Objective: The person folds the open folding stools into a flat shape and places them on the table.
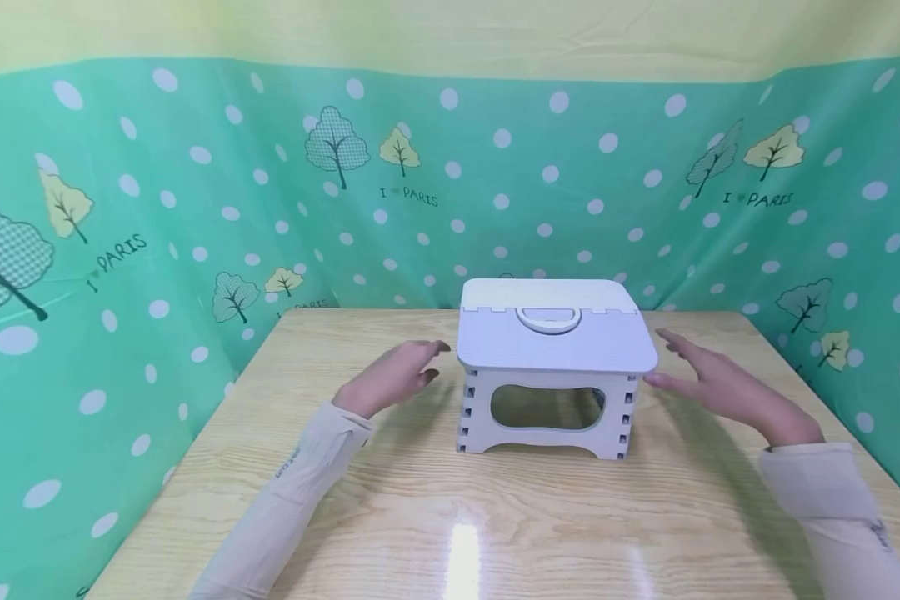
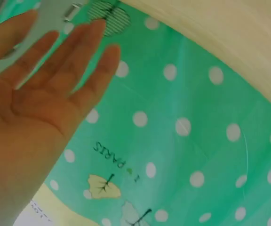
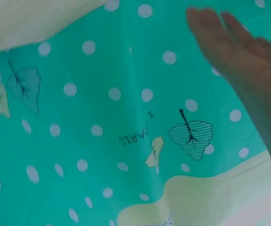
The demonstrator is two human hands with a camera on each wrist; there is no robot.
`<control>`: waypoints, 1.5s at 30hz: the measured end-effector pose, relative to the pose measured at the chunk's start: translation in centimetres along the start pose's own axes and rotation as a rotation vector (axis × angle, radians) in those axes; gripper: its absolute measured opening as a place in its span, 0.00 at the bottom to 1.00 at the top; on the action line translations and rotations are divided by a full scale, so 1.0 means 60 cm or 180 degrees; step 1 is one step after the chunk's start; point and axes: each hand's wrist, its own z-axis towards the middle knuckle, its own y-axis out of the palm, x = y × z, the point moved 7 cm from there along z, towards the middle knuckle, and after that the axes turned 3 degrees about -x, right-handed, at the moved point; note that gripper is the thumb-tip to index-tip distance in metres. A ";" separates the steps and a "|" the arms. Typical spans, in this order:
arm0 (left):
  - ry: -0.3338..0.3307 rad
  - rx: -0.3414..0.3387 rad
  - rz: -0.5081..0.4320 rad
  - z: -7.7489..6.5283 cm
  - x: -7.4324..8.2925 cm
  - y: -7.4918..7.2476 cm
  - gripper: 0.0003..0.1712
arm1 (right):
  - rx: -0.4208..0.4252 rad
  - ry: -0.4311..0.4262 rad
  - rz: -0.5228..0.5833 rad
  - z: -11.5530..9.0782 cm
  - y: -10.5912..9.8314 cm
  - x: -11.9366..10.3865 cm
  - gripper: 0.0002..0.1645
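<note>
A white folding step stool [image 1: 558,348] stands upright and unfolded on the wooden table, its curved carry handle [image 1: 548,327] lying in the top. My left hand [image 1: 396,377] is just left of the stool, apart from it, with fingers extended toward its side. On the other side my right hand [image 1: 720,385] is held close to the stool's right edge, thumb and fingers spread; whether the thumb touches it I cannot tell. In the left wrist view, the left palm [image 2: 36,103] is bare and its fingers are loosely straight. The right wrist view shows the right hand [image 3: 248,61] with nothing in it.
The wooden table [image 1: 405,500] has a pale grain and a bright reflection near its front. A green curtain [image 1: 450,192] with white dots and printed trees hangs behind and along both sides of the table.
</note>
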 end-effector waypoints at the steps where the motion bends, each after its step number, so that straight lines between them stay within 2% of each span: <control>1: 0.0016 -0.0133 -0.0126 -0.001 0.004 0.005 0.28 | -0.0058 -0.0008 0.0049 -0.002 0.003 -0.002 0.59; 4: 0.0010 -0.0526 -0.0443 -0.008 0.017 0.017 0.35 | -0.0181 -0.0194 0.0250 -0.005 0.012 -0.014 0.56; 8: -0.0016 -0.1022 -0.0741 -0.024 0.038 0.028 0.43 | -0.0420 -0.0550 0.0602 -0.008 0.025 -0.036 0.45; 10: 0.0002 -0.1178 -0.0893 -0.031 0.049 0.032 0.48 | -0.0575 -0.0632 0.0764 -0.009 0.034 -0.046 0.42; 12: 0.0081 -0.1226 -0.1001 -0.034 0.059 0.035 0.53 | -0.0669 -0.0667 0.0863 -0.009 0.044 -0.057 0.42; 14: 0.0186 -0.1185 -0.1131 -0.034 0.069 0.037 0.54 | -0.0671 -0.0741 0.0979 -0.006 0.055 -0.068 0.43; 19: 0.0395 -0.0953 -0.1307 -0.025 0.083 0.042 0.42 | -0.0332 -0.1077 0.1139 0.005 0.073 -0.092 0.52; 24: 0.0343 -0.0808 -0.1382 -0.019 0.087 0.045 0.33 | -0.0118 -0.1180 0.1053 0.007 0.076 -0.100 0.57; 30: 0.0317 -0.0648 -0.1473 -0.010 0.087 0.049 0.33 | -0.0001 -0.1253 0.0913 0.007 0.070 -0.107 0.60; 34: 0.0317 -0.0588 -0.1501 -0.009 0.088 0.049 0.32 | 0.0011 -0.1209 0.0930 0.007 0.073 -0.104 0.61; 45: 0.0330 -0.0619 -0.1682 -0.005 0.088 0.059 0.26 | -0.0228 -0.1172 0.1265 0.006 0.081 -0.097 0.61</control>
